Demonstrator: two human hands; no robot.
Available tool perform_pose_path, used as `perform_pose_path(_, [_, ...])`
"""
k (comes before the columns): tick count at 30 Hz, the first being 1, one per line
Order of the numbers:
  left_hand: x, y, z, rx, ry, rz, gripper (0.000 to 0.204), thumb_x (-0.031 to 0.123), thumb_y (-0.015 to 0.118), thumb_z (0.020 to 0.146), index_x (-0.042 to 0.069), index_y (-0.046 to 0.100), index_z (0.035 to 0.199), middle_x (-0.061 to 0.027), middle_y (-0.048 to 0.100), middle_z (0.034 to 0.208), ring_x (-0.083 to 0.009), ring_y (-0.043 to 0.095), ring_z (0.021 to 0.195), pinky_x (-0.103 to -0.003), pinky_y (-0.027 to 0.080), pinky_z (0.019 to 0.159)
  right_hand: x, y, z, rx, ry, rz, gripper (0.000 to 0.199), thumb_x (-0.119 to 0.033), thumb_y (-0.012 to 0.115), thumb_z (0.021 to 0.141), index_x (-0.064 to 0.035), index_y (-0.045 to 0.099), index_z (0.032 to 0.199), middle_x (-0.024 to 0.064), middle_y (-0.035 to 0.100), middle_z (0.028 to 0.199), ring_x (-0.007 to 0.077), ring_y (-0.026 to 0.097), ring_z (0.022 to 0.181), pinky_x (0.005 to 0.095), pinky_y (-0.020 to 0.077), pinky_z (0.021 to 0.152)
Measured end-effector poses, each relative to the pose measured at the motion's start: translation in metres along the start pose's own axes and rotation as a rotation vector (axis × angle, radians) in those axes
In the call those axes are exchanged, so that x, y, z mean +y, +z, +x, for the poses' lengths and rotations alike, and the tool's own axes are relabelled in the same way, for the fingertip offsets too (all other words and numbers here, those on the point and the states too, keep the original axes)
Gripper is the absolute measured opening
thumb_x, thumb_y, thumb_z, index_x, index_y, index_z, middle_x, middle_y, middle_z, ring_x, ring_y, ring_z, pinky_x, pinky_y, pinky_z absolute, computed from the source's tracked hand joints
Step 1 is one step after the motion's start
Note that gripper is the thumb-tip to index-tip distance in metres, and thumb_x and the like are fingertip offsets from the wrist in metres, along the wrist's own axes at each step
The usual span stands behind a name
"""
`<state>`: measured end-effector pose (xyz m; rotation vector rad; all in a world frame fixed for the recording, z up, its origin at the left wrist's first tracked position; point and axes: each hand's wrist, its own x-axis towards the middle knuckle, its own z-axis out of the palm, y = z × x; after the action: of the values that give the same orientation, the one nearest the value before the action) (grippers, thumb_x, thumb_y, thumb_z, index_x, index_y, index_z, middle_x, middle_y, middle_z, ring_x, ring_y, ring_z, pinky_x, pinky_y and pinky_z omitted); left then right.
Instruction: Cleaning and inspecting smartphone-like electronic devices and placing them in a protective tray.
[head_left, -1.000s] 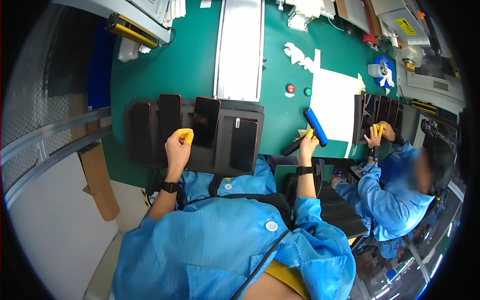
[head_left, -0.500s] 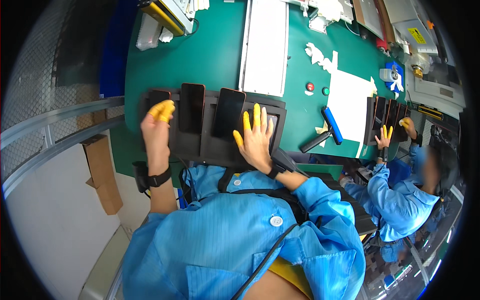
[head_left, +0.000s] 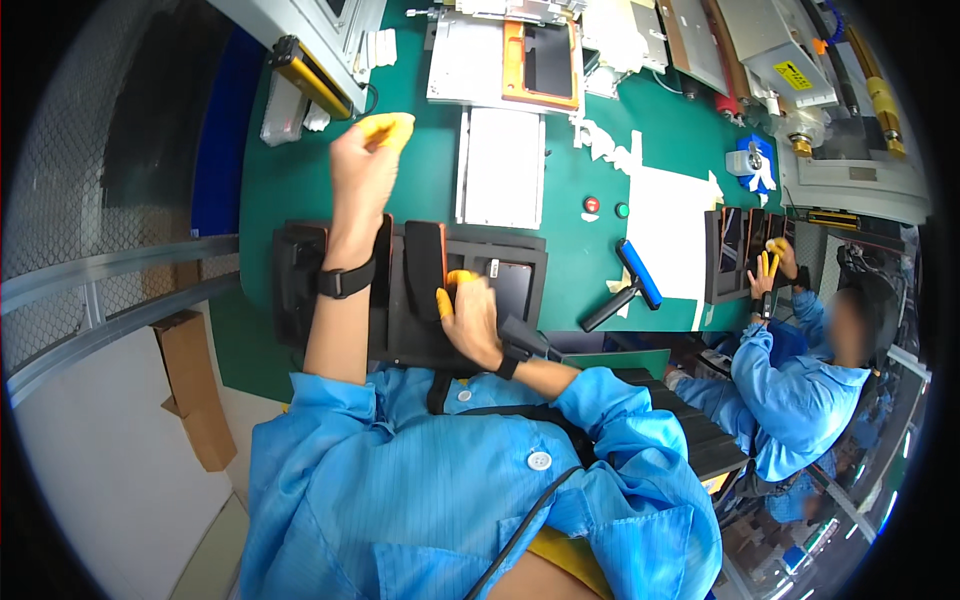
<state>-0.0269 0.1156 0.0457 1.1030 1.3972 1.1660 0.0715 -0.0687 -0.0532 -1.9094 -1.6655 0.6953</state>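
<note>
My left hand (head_left: 368,165) is raised over the green table beyond the black foam tray (head_left: 395,335). Its yellow-cotted fingertips are pinched together, and whatever they hold is too small to make out. In the tray stand several dark smartphones with orange edges, some partly behind my left forearm. My right hand (head_left: 472,322) is closed at the right edge of the middle smartphone (head_left: 427,262), thumb and curled fingers against it. That phone looks tilted. To the right of this hand, another smartphone (head_left: 512,288) with a small white label lies in the tray.
A white metal plate (head_left: 500,170) and an orange fixture (head_left: 512,75) holding a dark panel lie ahead. On the right are a blue roller (head_left: 640,275), a red button (head_left: 592,204) and a white sheet (head_left: 665,220). A co-worker (head_left: 805,390) handles phones at far right.
My left hand has moved away from the tray, forward and right over the table. My right hand's spread fingers have curled in beside the middle smartphone. The view has shifted, showing the orange fixture.
</note>
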Motion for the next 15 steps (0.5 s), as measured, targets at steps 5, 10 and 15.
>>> perform_pose_path(5, [-0.016, 0.042, 0.003, -0.040, 0.109, 0.289, 0.014, 0.009, 0.065, 0.075, 0.000, 0.065, 0.085, 0.0019, 0.059, 0.071, -0.0045, 0.050, 0.063, -0.019, 0.041, 0.058, 0.020, -0.020, -0.007, -0.090, 0.108, 0.416, 0.016, -0.008, 0.055, 0.078, 0.0021, 0.047, 0.089, 0.0212, 0.053, 0.078, 0.0379, 0.052, 0.072, 0.0433, 0.0414, 0.064])
perform_pose_path(10, [-0.038, 0.079, -0.003, 0.022, 0.430, 0.569, 0.015, 0.018, 0.068, 0.069, 0.007, 0.066, 0.079, -0.0078, 0.063, 0.068, -0.0157, 0.058, 0.057, -0.028, 0.045, 0.054, 0.035, -0.037, -0.019, -0.185, 0.126, 0.460, 0.017, -0.007, 0.054, 0.080, 0.0035, 0.046, 0.090, 0.0220, 0.054, 0.081, 0.0388, 0.053, 0.075, 0.0432, 0.0426, 0.064])
perform_pose_path(15, [-0.045, 0.162, -0.006, -0.082, 0.418, 0.556, 0.022, 0.025, 0.069, 0.069, 0.004, 0.061, 0.074, -0.0122, 0.060, 0.068, -0.0247, 0.059, 0.063, -0.033, 0.045, 0.057, 0.039, -0.047, -0.027, -0.226, 0.108, 0.469, 0.019, -0.007, 0.054, 0.080, 0.0057, 0.045, 0.090, 0.0232, 0.055, 0.084, 0.0400, 0.054, 0.079, 0.0427, 0.0435, 0.067])
